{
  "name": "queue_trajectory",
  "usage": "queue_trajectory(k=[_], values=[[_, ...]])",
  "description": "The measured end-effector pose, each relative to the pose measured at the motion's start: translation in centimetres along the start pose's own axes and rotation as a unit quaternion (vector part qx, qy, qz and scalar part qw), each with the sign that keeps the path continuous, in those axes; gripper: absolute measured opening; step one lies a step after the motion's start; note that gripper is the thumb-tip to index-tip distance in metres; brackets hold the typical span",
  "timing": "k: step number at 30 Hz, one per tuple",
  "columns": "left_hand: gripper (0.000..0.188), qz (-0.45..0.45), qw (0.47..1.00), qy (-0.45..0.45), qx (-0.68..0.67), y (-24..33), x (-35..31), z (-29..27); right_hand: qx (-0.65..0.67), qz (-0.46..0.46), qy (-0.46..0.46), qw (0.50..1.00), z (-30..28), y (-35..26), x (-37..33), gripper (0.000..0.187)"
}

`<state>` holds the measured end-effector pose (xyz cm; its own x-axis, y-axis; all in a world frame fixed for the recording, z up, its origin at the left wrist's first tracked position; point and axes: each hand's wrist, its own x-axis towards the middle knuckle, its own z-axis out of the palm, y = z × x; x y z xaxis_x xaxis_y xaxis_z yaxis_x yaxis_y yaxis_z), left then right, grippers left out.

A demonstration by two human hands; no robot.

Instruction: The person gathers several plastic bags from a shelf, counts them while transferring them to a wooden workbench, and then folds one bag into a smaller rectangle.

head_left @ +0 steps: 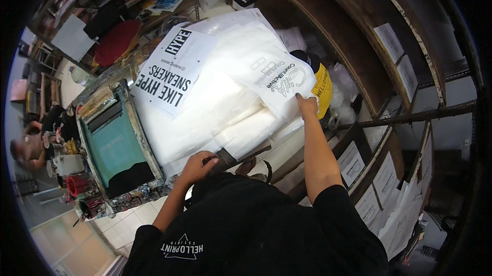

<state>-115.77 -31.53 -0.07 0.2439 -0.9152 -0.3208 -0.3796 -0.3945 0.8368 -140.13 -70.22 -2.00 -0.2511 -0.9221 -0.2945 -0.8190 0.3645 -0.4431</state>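
Note:
On the table lies a broad, glossy stack of thin white sheets [205, 91]. My right hand [308, 107] pinches the near right corner of a white sheet printed with black line lettering [279, 78], thumb on top. Whether that sheet is paper or a plastic bag I cannot tell. Down at the table's near edge, my left hand [199, 167] rests with loosely bent fingers, thumb apart from them, beside a dark brown strip [225, 159]. A white sheet with bold black print [173, 71] lies on the left part of the stack.
Left of the stack is a screen-printing frame [120, 137] with green mesh and a black patch. A yellow and black bundle [323, 89] and clear plastic sit at right. Wooden racks [353, 35] hold printed sheets. Another person [28, 145] is at far left, near a red container [77, 185].

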Motion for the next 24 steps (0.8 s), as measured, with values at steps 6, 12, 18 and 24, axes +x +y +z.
queue_trajectory(k=[6,12,18,24], values=[[0.036,-0.008,1.0,0.02,-0.001,0.0,-0.4,-1.0,0.073,-0.057,-0.008,0.996,0.0,0.8,0.8,0.06],[0.037,0.019,1.0,0.012,0.005,-1.1,0.1,-1.0,0.077,-0.091,0.067,0.991,1.1,2.3,4.6,0.032],[0.038,0.027,1.0,-0.007,0.003,-0.8,0.8,-1.0,0.413,-0.003,-0.072,0.908,1.7,2.4,7.1,0.034],[0.037,0.015,1.0,0.011,-0.018,-1.2,0.8,-0.5,0.381,0.043,-0.129,0.915,1.1,-1.4,2.0,0.03]])
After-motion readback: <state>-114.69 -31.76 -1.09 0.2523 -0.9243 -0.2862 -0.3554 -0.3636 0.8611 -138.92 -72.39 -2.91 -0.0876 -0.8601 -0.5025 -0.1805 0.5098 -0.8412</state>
